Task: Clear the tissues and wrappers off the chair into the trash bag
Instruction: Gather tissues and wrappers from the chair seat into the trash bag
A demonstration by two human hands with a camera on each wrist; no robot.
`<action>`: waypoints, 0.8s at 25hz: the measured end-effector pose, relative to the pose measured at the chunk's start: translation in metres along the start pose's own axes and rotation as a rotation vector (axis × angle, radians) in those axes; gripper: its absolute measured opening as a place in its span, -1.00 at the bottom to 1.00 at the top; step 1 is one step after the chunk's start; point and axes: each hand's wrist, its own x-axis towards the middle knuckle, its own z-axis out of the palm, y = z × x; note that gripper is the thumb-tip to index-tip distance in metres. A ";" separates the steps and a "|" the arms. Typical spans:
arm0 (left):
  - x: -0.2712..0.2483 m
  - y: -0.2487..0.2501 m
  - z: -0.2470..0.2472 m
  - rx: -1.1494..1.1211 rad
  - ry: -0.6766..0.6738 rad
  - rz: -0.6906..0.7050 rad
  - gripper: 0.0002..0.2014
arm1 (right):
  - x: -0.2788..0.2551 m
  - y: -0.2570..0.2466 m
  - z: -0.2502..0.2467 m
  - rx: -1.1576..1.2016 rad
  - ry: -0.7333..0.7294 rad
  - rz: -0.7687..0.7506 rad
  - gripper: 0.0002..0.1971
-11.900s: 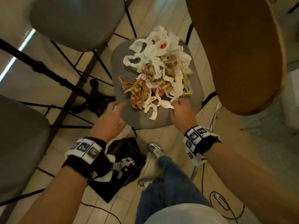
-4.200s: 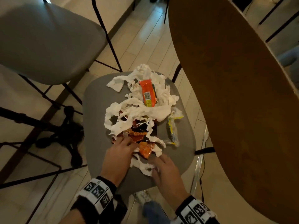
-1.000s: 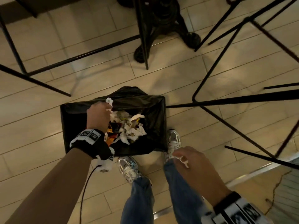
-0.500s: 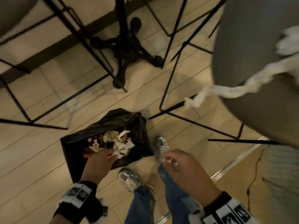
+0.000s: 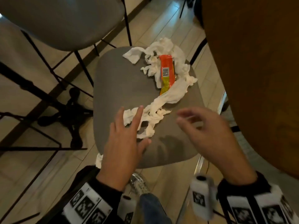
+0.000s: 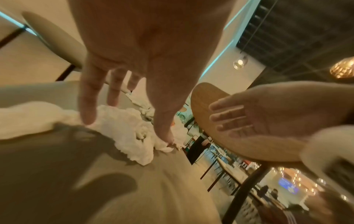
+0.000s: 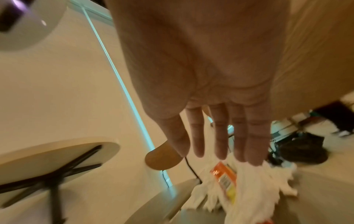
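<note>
Both hands are empty, fingers spread and holding nothing. Left hand (image 5: 123,143) is low over the near part of the grey chair seat (image 5: 116,81), palm down, its straight fingers reaching onto the near end of the white tissue strip (image 5: 163,101); the left wrist view shows the fingertips (image 6: 87,116) right at the crumpled paper, whether touching or just above it cannot be told. Right hand (image 5: 208,135) hovers to the right of that, over the seat's right side, blurred, fingers loosely extended and clear of the tissue.

Tissues lie in a loose trail across the seat: a twisted strip runs from under the left fingers up toward the centre right of the head view, joining a bigger crumpled cluster (image 5: 161,50) at the seat's far edge. On that cluster sits an orange and yellow wrapper (image 5: 167,73) with a barcode, lying lengthwise and ringed by tissue. One small white scrap (image 5: 99,160) shows at the seat's near left edge, beside the left wrist.

Outward from there: a second grey chair (image 5: 64,18) fills the upper left, a brown wooden tabletop (image 5: 258,70) takes the right side, and black metal legs (image 5: 53,94) cross the pale floor at left. A shoe (image 5: 140,185) and a jeans leg (image 5: 152,207) show at bottom centre.
</note>
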 end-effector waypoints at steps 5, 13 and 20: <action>0.031 0.013 0.037 0.167 -0.112 -0.053 -0.23 | 0.125 0.006 0.005 -0.133 0.185 0.221 -0.39; 0.029 -0.026 0.035 -0.112 -0.045 0.061 -0.75 | 0.229 0.029 0.057 -0.267 0.056 0.256 -0.47; 0.019 -0.039 0.011 -0.246 -0.130 0.058 -0.76 | 0.164 0.019 0.035 -0.161 0.038 0.223 -0.80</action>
